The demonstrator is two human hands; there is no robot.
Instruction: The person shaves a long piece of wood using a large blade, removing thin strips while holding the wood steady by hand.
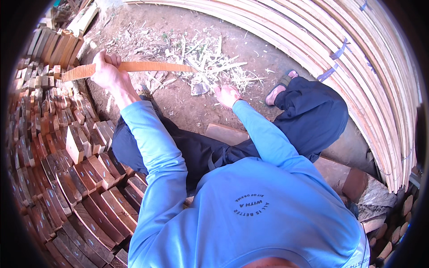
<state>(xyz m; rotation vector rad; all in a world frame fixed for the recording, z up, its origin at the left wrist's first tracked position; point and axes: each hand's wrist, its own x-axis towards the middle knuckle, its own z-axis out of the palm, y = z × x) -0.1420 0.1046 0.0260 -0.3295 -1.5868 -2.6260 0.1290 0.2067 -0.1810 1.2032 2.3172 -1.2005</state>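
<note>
My left hand [107,71] is closed around a long, flat, slightly curved strip of orange-brown wood [154,66], held level above the ground. One end of the strip sticks out to the left of the fist, and its tapered end reaches right, above a pile of pale shavings. Lower and to the right, my right hand [227,96] has its fingers curled around a thin, dark, blade-like tool [204,77]. The tool slants up and left to the strip's right end; whether the two touch cannot be made out. Its handle is hidden in my fingers.
Pale wood shavings [223,66] litter the dirt floor. Stacked cut wood blocks [96,219] fill the left side. Long bent bundles of pale wooden strips [308,33], tied with bluish bands, curve along the right. My sandalled foot [278,90] rests beside them.
</note>
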